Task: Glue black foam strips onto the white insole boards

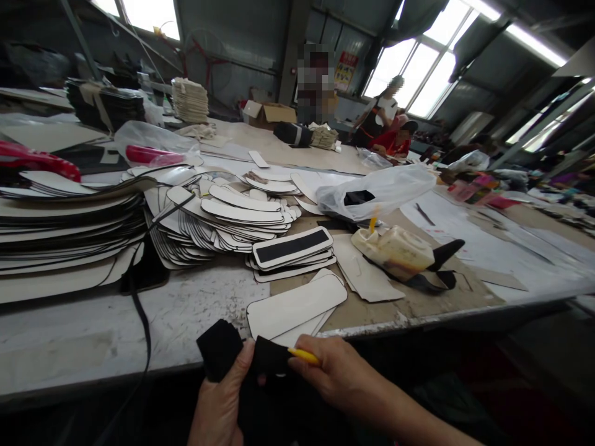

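Bright windows point(432, 77) stand beyond my scuffed table point(69, 347); my left grip point(222, 396) is closed on black pieces point(218, 348), my right grip point(334, 371) pinched round a yellow tool point(304, 355).

Worktable point(195, 303), scuffed, white: curved white pieces point(251, 214) lay piled beyond the left hand point(220, 396); a brown sheet point(437, 305) lay spread beyond the right hand point(337, 371).

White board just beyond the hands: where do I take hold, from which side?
I'd pinch the left end of the white board, coming from the left, clear of the black pieces in the left hand: it lies nearly flat, and that end seems to jut beyond the lower board.
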`<state>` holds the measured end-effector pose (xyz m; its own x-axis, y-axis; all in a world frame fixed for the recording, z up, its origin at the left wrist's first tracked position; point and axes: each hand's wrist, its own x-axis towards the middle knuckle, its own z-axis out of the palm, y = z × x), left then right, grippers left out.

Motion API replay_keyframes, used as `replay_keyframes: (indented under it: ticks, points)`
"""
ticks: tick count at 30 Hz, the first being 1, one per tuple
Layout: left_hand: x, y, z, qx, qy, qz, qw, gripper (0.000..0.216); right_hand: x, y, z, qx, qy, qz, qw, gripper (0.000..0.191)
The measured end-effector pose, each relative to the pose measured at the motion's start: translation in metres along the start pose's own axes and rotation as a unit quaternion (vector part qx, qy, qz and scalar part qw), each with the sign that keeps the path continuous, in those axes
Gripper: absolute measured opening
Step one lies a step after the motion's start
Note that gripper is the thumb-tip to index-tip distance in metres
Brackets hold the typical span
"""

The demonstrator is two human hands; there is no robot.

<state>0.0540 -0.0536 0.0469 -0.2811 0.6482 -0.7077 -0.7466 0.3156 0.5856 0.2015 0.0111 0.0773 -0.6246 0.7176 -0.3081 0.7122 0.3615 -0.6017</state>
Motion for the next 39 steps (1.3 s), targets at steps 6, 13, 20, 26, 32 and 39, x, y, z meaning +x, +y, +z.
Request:
replay_keyframes:
  ticks: [6, 13, 20, 26, 32, 39]
  points:
    - [0.039, 0.016, -0.017, 0.142, 0.000, 0.094, 0.985, 0.028, 0.037, 0.010, -0.048, -0.054, -0.066, -0.003, 0.996, 0.025]
    - [0.056, 0.030, -0.008, 0.252, -0.041, 0.073, 0.964, 0.038, 0.097, 0.022, -0.051, -0.046, -0.186, -0.024, 0.981, 0.028]
    - [0.049, 0.037, 0.001, 0.276, -0.063, 0.050, 0.958, 0.036, 0.117, 0.025, -0.048, -0.090, -0.222, 0.000, 0.971, 0.033]
    - [0.058, 0.033, 0.000, 0.300, -0.051, 0.044, 0.952, 0.031, 0.121, 0.026, -0.048, -0.100, -0.226, 0.003, 0.969, 0.035]
    - [0.073, 0.028, -0.002, 0.314, -0.015, 0.027, 0.949, 0.037, 0.122, 0.024, -0.047, -0.105, -0.227, 0.004, 0.968, 0.032]
    - [0.072, 0.029, 0.000, 0.332, -0.005, 0.034, 0.943, 0.036, 0.115, 0.030, -0.055, -0.099, -0.215, -0.032, 0.971, 0.030]
